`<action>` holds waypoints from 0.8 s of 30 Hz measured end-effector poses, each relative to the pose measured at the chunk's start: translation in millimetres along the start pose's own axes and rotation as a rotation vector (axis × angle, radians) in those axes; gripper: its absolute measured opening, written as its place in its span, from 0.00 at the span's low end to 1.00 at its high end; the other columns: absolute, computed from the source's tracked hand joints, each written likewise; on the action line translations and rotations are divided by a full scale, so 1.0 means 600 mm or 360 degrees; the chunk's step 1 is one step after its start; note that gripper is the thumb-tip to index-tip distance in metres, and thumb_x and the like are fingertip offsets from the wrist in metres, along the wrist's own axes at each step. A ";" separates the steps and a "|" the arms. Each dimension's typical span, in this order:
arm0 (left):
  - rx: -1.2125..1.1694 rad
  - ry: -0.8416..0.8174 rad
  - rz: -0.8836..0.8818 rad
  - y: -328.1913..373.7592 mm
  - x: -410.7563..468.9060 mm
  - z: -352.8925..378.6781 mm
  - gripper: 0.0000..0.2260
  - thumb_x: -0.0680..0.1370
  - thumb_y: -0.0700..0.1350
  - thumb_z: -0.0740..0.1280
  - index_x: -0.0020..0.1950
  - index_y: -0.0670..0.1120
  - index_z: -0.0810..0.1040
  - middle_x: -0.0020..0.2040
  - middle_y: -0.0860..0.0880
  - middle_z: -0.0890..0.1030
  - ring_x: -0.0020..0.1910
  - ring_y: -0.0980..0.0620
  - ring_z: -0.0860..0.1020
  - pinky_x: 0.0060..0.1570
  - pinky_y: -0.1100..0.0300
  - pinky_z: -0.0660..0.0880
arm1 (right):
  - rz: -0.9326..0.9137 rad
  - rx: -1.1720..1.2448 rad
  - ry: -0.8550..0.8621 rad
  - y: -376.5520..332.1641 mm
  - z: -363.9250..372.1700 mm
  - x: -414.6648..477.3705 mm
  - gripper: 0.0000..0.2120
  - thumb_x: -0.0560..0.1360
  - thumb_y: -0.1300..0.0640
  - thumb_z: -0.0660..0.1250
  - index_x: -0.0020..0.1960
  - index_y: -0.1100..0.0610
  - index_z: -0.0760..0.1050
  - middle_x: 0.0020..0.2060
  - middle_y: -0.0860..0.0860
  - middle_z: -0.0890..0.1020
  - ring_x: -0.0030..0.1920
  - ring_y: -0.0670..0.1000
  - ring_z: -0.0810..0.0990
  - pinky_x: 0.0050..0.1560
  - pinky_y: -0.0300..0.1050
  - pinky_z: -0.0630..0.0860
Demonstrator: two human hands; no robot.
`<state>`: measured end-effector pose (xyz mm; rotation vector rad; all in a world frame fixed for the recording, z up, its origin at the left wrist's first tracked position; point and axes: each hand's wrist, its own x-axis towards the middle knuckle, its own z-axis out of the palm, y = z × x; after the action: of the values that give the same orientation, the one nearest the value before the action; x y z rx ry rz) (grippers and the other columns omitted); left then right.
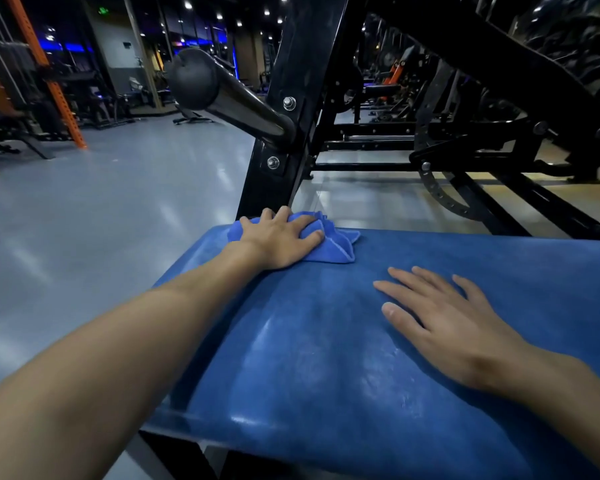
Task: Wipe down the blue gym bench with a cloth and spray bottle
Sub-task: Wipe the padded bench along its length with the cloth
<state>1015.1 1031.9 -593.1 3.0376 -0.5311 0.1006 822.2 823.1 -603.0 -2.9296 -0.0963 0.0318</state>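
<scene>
The blue gym bench (pixel 326 358) fills the lower middle and right of the head view, its padded top shiny with damp streaks. A crumpled blue cloth (pixel 338 242) lies at the bench's far left corner. My left hand (pixel 279 239) lies on the cloth with fingers curled into its folds, gripping it against the pad. My right hand (pixel 444 323) rests flat on the bench top to the right, fingers straight and spread, holding nothing. No spray bottle is in view.
A black steel upright (pixel 291 109) with a thick black bar (pixel 222 95) sticking out toward me rises just behind the cloth. More black machine frames (pixel 482 150) stand behind the bench on the right. Grey floor (pixel 118 202) spreads left, with an orange rack (pixel 45 71) far left.
</scene>
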 end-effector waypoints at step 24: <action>0.0002 0.0067 0.0121 -0.051 -0.251 -0.021 0.32 0.70 0.72 0.37 0.73 0.70 0.55 0.68 0.59 0.65 0.67 0.51 0.63 0.65 0.42 0.59 | -0.0075 0.0007 -0.0058 -0.073 0.014 0.041 0.27 0.80 0.36 0.40 0.77 0.38 0.52 0.79 0.39 0.48 0.78 0.45 0.42 0.75 0.61 0.38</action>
<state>883.4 1112.5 -592.9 3.0094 -0.6439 0.1676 844.1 869.0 -602.5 -2.9216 -0.1710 0.0783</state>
